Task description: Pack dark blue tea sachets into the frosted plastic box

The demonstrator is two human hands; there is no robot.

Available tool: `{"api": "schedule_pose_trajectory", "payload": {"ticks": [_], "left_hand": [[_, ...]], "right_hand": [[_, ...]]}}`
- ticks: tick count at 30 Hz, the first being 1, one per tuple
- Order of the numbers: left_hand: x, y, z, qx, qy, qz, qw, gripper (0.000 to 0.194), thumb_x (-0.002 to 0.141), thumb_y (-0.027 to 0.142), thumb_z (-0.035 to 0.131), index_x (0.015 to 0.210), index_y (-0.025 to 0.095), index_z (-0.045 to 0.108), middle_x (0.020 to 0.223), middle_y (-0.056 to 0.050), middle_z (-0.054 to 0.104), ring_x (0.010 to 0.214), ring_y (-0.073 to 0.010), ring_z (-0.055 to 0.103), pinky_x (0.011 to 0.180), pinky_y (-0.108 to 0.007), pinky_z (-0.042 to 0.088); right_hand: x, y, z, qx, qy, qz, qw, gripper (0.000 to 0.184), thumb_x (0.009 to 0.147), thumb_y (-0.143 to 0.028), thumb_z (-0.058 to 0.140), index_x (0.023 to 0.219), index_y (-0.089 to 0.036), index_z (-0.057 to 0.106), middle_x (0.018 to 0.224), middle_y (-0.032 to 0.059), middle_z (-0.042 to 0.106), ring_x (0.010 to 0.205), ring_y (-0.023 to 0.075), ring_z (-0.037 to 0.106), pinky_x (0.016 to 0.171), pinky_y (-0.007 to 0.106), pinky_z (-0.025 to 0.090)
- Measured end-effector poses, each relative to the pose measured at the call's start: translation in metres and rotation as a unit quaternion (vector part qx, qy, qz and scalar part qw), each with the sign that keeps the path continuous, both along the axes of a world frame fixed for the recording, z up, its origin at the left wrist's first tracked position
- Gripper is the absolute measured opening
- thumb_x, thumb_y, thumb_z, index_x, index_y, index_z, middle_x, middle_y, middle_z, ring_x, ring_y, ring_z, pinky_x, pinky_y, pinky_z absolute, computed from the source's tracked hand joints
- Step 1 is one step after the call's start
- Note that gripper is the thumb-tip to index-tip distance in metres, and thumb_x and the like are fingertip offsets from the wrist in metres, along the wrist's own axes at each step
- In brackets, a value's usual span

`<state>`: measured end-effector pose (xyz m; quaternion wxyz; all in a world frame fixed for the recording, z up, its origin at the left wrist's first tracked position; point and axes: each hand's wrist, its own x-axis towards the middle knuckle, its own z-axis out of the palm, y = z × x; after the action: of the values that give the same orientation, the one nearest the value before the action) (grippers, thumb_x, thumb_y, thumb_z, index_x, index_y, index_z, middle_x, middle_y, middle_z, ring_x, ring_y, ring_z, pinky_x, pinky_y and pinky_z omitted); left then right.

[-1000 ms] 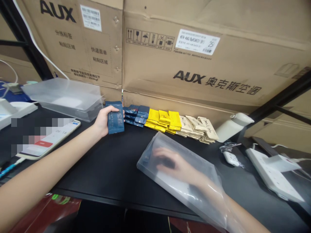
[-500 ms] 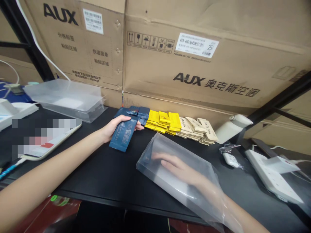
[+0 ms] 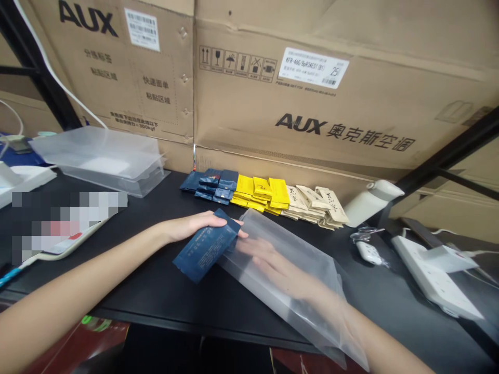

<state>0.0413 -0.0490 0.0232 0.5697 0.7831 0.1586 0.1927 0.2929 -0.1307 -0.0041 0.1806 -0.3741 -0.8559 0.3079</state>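
Observation:
My left hand grips a dark blue sachet and holds it against the near left end of a clear plastic bag. That bag lies flat on the black table. My right hand is inside the bag with its fingers stretched out towards the sachet. Behind them, along the cardboard boxes, lie rows of blue sachets, yellow sachets and beige sachets.
A stack of clear bags lies at the back left, a phone at the left. To the right are a white bottle, a small white plug and a power strip. Big cardboard boxes wall off the back.
My left hand lifted one blue sachet from the row at the back and brought it forward and right to the bag's end. My right hand inside the bag spread its fingers.

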Motion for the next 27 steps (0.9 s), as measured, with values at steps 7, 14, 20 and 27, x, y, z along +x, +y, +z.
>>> {"api": "schedule_pose_trajectory", "payload": {"ticks": [7, 14, 20, 27], "left_hand": [[-0.005, 0.010, -0.008, -0.039, 0.018, -0.010, 0.999, 0.046, 0.094, 0.039, 0.039, 0.120, 0.016, 0.068, 0.128, -0.006, 0.066, 0.122, -0.0271, 0.057, 0.111, -0.040, 0.033], [-0.010, 0.006, -0.001, 0.025, 0.025, 0.040, 0.999, 0.043, 0.093, 0.040, 0.044, 0.121, 0.016, 0.066, 0.126, -0.007, 0.067, 0.112, -0.0265, 0.063, 0.101, -0.037, 0.044], [-0.012, 0.006, 0.001, 0.076, 0.025, 0.063, 0.995, 0.038, 0.092, 0.038, 0.045, 0.112, 0.017, 0.069, 0.118, -0.007, 0.071, 0.111, -0.0274, 0.063, 0.100, -0.038, 0.044], [-0.017, 0.012, -0.004, 0.042, 0.039, 0.090, 0.994, 0.036, 0.091, 0.042, 0.048, 0.109, 0.021, 0.071, 0.117, -0.004, 0.071, 0.118, -0.0300, 0.059, 0.102, -0.039, 0.043]], "right_hand": [[0.011, 0.005, -0.002, -0.011, 0.004, -0.008, 1.000, 0.045, 0.100, -0.046, 0.040, 0.141, -0.032, 0.049, 0.150, -0.0002, 0.044, 0.139, 0.0258, 0.040, 0.119, 0.046, 0.029], [0.025, 0.009, 0.011, -0.094, 0.024, -0.085, 0.992, 0.045, 0.096, -0.047, 0.048, 0.136, -0.028, 0.053, 0.145, 0.0044, 0.052, 0.135, 0.0254, 0.046, 0.117, 0.050, 0.030], [0.062, 0.023, 0.038, -0.297, 0.077, 0.072, 0.949, 0.052, 0.091, -0.046, 0.058, 0.139, -0.028, 0.050, 0.140, 0.0068, 0.057, 0.132, 0.0210, 0.051, 0.112, 0.043, 0.035], [0.158, 0.035, 0.043, -0.257, 0.142, 0.113, 0.949, 0.057, 0.076, -0.054, 0.072, 0.123, -0.024, 0.065, 0.126, 0.0139, 0.066, 0.123, 0.0289, 0.059, 0.104, 0.050, 0.041]]}}
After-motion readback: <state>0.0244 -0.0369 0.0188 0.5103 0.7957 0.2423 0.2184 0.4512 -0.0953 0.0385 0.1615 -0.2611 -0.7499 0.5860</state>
